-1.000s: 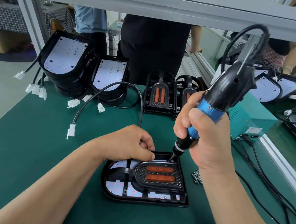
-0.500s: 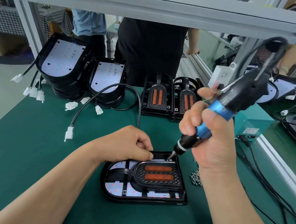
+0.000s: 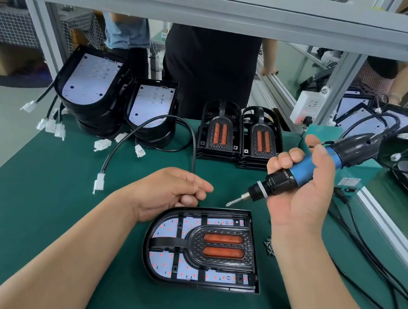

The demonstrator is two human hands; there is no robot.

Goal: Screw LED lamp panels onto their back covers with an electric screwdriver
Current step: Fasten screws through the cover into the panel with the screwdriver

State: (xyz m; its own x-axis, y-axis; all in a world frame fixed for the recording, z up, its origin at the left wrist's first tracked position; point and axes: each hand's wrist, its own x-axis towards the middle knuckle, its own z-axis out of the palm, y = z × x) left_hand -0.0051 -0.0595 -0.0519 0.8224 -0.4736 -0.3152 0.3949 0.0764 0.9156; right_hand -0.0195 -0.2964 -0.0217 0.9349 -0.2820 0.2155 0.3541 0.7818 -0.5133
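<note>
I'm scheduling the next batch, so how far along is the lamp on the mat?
Done: the lamp has its lens frame seated over the panel; whether every screw is in, I cannot tell. In hand: the right hand grips the electric screwdriver, bit clear above the far edge; the left hand holds the cable. Left: loose screws beside it; stacks of panelled covers and spare frames wait behind.

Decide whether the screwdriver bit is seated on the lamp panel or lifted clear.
Lifted clear: the right hand holds the screwdriver tilted, its bit in air past the lamp panel's far edge.
</note>
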